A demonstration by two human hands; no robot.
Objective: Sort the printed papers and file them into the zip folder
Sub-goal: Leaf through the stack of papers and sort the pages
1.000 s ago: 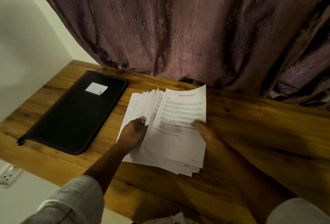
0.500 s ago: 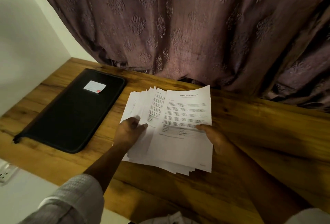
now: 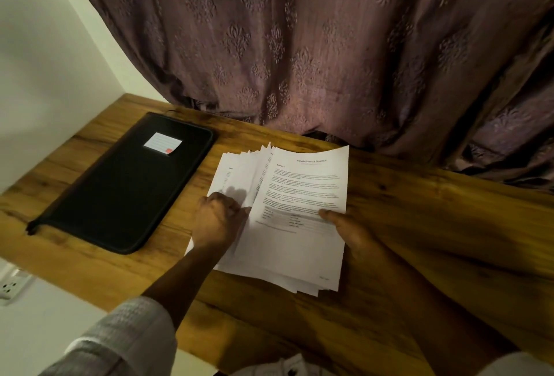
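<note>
A fanned stack of printed papers [image 3: 287, 243] lies on the wooden desk [image 3: 419, 225] in the middle of the view. My left hand [image 3: 217, 219] grips the left part of the stack, its fingers curled in among the sheets. My right hand [image 3: 350, 225] pinches the top sheet [image 3: 308, 183] at its right edge, thumb on the print, and holds its far end raised off the pile. The black zip folder [image 3: 126, 183] lies flat and zipped shut to the left of the papers, with a small white label [image 3: 162, 142] on its cover.
A purple patterned curtain [image 3: 299, 45] hangs along the back of the desk and touches its far edge. A white wall [image 3: 45, 60] bounds the left side. A wall socket [image 3: 12, 284] sits below the desk's front left edge.
The top sheet has swung to the right and squared up over the pile. My left hand has slid a little to the left on the lower sheets.
</note>
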